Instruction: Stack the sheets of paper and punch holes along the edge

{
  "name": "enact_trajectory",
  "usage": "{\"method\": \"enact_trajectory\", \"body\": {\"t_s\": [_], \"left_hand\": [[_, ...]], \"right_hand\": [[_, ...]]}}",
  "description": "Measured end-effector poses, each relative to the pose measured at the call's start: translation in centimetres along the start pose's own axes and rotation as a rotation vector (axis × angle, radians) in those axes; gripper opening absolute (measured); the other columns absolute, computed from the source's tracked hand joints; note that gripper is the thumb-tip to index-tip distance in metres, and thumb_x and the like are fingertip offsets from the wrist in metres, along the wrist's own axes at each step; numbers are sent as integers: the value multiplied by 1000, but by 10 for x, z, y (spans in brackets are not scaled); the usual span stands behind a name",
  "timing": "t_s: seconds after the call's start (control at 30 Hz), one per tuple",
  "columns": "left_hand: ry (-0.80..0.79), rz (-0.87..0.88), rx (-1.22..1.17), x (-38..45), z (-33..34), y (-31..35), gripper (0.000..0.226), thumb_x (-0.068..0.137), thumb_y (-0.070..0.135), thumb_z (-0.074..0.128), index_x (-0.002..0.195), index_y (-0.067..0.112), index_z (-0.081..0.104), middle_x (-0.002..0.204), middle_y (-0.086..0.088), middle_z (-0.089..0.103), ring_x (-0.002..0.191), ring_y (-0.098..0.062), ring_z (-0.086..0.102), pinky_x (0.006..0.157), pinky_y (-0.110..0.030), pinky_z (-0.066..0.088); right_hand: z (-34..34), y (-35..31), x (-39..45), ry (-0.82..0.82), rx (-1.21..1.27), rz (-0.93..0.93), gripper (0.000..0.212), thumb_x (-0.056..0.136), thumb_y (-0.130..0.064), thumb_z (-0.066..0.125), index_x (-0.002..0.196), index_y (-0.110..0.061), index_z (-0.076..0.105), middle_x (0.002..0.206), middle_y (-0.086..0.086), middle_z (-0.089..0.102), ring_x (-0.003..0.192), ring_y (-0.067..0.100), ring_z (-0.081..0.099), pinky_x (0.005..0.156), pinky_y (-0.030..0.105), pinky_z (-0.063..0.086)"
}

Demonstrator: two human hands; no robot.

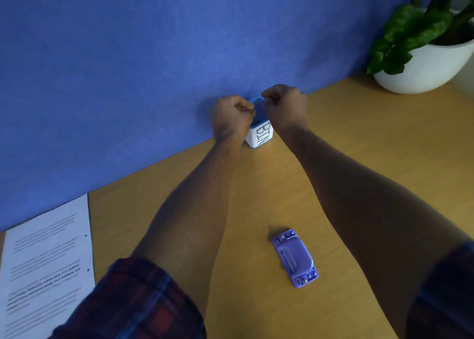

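A stack of printed paper sheets lies at the left of the wooden desk, with two punched holes along its right edge. The purple hole punch rests on the desk between my forearms, apart from both hands. Far ahead, my left hand and my right hand hover with fingers pinched closed over a small white box with a blue rim marked "BIN". Whether anything tiny sits between the fingertips is too small to tell.
A blue partition wall runs along the back of the desk. A white pot with a green plant stands at the far right corner.
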State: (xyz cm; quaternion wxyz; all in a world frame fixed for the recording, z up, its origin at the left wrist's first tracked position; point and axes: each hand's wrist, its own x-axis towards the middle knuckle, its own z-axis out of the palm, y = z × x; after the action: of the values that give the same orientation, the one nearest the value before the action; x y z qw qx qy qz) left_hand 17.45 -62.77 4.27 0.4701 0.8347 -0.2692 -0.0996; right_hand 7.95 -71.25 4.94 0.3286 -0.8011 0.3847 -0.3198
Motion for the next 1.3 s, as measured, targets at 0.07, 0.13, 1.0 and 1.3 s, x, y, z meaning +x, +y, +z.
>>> {"method": "enact_trajectory", "body": {"t_s": [0.07, 0.13, 1.0, 1.3], "left_hand": [[6, 6, 5, 1, 2, 0, 10, 81, 5, 80, 86, 14, 80, 78, 7, 76, 74, -4, 71, 72, -21, 59], [18, 12, 21, 2, 3, 0, 11, 82, 6, 78, 88, 14, 81, 84, 5, 79, 72, -2, 69, 69, -18, 56], [52, 24, 107, -9, -8, 0, 22, 87, 1, 66, 99, 13, 80, 92, 4, 78, 84, -8, 71, 71, -18, 56], [17, 66, 193, -27, -25, 7, 12, 93, 9, 66, 95, 11, 77, 92, -1, 78, 87, -17, 73, 74, -32, 60]], "right_hand": [[0, 2, 0, 5, 4, -9, 25, 93, -2, 59, 110, -7, 76, 109, 5, 77, 101, 15, 70, 79, 11, 44], [-1, 2, 1, 13, 15, -12, 24, 94, -2, 58, 110, -7, 76, 109, 5, 77, 101, 15, 70, 79, 11, 46], [1, -7, -6, -54, -81, -74, 23, 95, -7, 60, 110, -11, 77, 108, 7, 77, 99, 22, 71, 85, 35, 59], [-5, -14, -20, -72, -153, -107, 19, 92, -8, 59, 100, -9, 76, 101, 9, 76, 91, 27, 70, 74, 33, 55]]}}
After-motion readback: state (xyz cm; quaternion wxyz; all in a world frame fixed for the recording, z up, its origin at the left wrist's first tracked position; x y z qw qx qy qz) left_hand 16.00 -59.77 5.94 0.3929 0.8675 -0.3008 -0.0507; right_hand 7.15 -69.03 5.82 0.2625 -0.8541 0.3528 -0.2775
